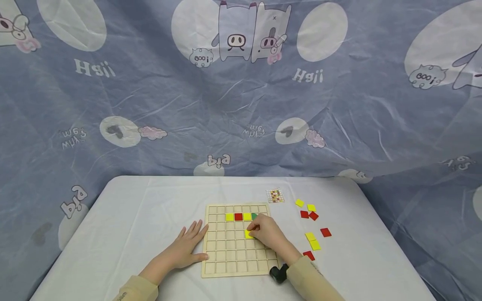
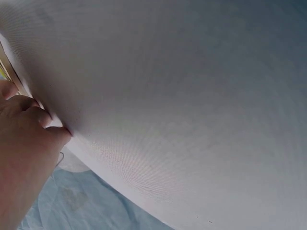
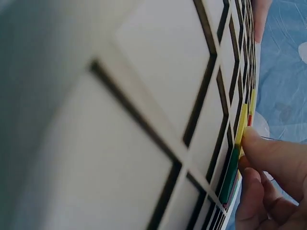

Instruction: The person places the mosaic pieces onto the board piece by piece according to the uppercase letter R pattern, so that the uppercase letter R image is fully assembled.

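White all over, the bench (image 1: 162, 196) carries a flat wooden board (image 1: 230, 256) marked into lots of little squares. At the board's near right corner is a black thing (image 1: 278, 274), but I can't tell what it is. By the board's left edge, the left hand (image 1: 184, 248) has its fingers spread and touches the wood, maybe to keep it steady. Over the board's right side, the right hand (image 1: 269, 232) has its grip pinched on a yellow tile (image 1: 248, 234). The tile sticks out to the left of the fingertips, at a square near the middle of the board; I can't tell if it sits in the square or just above it. It looks like the step now is putting this tile in its place. I think the next move needs the tile flat inside the lines, then a gentle let-go. Farther up the board is a row of four: yellow, red, yellow, and a green tile (image 1: 254, 216) partly hidden by the hand. Right of the board lie loose red tiles (image 1: 325, 232) and loose yellow tiles (image 1: 311, 207). Just past the board's far right corner is a small card (image 1: 275, 195) with coloured squares, and way behind the board hangs a blue-grey cloth (image 1: 211, 96) with piggies.
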A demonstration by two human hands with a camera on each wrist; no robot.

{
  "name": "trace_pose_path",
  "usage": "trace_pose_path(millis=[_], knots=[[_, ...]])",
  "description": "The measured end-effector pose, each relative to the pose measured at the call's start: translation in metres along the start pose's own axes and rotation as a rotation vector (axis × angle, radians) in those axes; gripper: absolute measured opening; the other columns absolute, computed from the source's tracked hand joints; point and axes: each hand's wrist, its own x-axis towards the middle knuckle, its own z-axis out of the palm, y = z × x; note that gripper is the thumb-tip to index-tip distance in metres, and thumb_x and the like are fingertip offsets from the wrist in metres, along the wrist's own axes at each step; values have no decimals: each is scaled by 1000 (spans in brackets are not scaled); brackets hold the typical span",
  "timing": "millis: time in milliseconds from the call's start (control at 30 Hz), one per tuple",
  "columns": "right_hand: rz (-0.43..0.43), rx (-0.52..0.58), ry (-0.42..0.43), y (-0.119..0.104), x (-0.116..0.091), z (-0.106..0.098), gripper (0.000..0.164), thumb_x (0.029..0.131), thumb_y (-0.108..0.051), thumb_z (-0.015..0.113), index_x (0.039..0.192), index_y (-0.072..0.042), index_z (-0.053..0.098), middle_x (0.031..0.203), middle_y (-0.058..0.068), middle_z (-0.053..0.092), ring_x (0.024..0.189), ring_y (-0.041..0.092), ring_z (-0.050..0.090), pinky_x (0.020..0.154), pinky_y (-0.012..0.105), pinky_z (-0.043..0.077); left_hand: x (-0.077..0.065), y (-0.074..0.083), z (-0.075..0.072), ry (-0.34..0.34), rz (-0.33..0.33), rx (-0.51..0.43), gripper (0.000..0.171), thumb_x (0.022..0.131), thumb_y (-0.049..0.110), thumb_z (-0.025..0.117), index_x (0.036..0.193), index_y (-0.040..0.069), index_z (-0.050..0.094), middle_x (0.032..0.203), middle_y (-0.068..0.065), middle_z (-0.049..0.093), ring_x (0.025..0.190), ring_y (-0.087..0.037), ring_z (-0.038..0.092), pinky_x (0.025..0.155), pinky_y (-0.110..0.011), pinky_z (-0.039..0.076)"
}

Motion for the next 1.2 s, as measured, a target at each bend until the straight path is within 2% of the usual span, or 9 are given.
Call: trace_pose_path(millis=[167, 333, 600, 733, 933, 1200], knots=[[7, 51, -2, 3, -4, -10, 6, 86, -11, 76, 91, -11, 78, 84, -2, 63, 71, 9, 52, 63, 21, 46, 0, 0, 0, 0, 3, -5, 92, 86, 54, 66, 155, 8, 28, 163, -20, 16, 152, -41, 11, 120, -64, 9], [103, 156, 16, 12, -12, -31, 10, 88, -16, 74, 98, -12, 77, 90, -3, 67, 73, 11, 55, 63, 22, 48, 0, 0, -1, -2, 9, -10, 90, 87, 52, 67, 156, 8, 27, 163, -21, 16, 152, -41, 11, 120, -64, 8], [221, 182, 23, 40, -37, -46, 15, 86, -12, 75, 100, -8, 74, 81, -2, 69, 72, 12, 60, 64, 18, 51, 0, 0, -1, -2, 2, -12, 91, 86, 53, 66, 155, 8, 28, 163, -21, 16, 152, -41, 11, 120, -64, 8], [242, 169, 18, 51, -50, -49, 18, 83, -13, 79, 99, -8, 74, 82, -2, 70, 73, 11, 61, 65, 17, 52, 0, 0, 0, 0, 0, -4, 92, 85, 53, 67, 155, 7, 29, 163, -21, 17, 152, -41, 12, 120, -64, 9], [236, 143, -36, 61, -66, -52, 19, 78, -13, 82, 94, -9, 73, 79, -1, 66, 72, 14, 59, 60, 20, 48, 0, -1, 1, 7, 3, 5, 91, 86, 53, 67, 155, 7, 29, 163, -21, 18, 151, -42, 13, 120, -64, 11], [254, 79, -42, 68, -75, -44, 27, 69, -10, 88, 89, -11, 70, 78, 1, 55, 75, 15, 49, 59, 19, 41, 1, -3, 1, 11, 14, 5, 91, 86, 53, 67, 155, 7, 29, 163, -21, 18, 151, -42, 13, 120, -65, 10]])
